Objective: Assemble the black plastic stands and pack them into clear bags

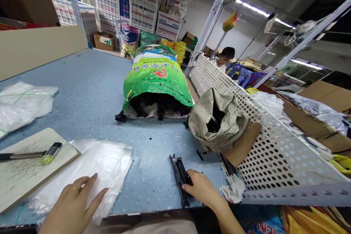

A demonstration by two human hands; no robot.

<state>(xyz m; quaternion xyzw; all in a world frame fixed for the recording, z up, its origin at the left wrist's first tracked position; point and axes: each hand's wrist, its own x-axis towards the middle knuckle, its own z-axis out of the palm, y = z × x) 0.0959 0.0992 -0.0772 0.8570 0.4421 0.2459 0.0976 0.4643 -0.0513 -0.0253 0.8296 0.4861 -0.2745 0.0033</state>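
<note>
- Plainly, the blue table (pixel 90 95) is what most of the foreground is taken up by
- On it the green sack (pixel 156 80) is laid flat, its mouth turned towards the person; black pieces are seen inside and could be spilled if it were tugged, since the mouth is left unclosed
- To its right a grey-green bag (pixel 201 128) is set, rim rolled open; it could be tipped if brushed by an arm
- At the left the clear plastic bags (pixel 109 164) are loosely stacked; they could be skewed by uneven pressure
- Over these the left hand (pixel 72 201) is held spread, nothing grasped; whether the plastic is touched cannot be told
- The right hand (pixel 203 190) is half closed, thumb and fingers bent around the black parts (pixel 178 172); how firmly cannot be told
- These parts are placed near the table's front edge, and one could be dropped if only its neighbour were gripped
</note>
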